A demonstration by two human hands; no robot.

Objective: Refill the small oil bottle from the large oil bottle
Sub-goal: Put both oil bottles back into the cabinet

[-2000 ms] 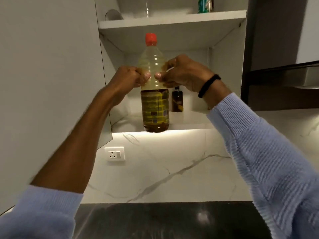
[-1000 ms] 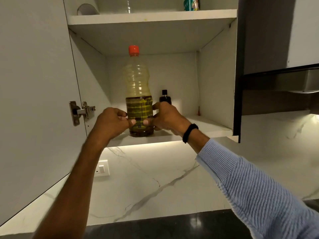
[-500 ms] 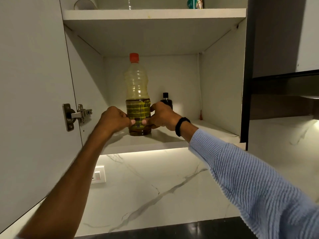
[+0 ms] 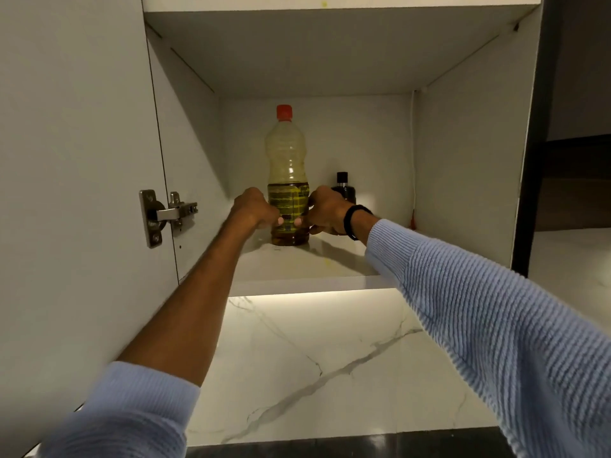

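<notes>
The large oil bottle [image 4: 287, 160], clear plastic with a red cap and a yellow-green label, stands upright on the lower cabinet shelf [image 4: 307, 264]. Dark oil fills only its lower part. My left hand [image 4: 253, 209] grips the labelled part from the left and my right hand [image 4: 325, 211] grips it from the right, thumbs nearly meeting in front. A small dark bottle [image 4: 344, 186] with a black cap stands just behind my right hand, partly hidden by it.
The open cabinet door [image 4: 76, 160] with a metal hinge [image 4: 165, 214] stands at the left. A shelf board [image 4: 330, 3] runs above. Below the cabinet is a white marble backsplash [image 4: 314, 358], and a dark counter edge [image 4: 347, 446] lies at the bottom.
The bottle has gone from held up in front of the cabinet to standing deep on the lower shelf. Both hands slid down to its label, and the view moved closer.
</notes>
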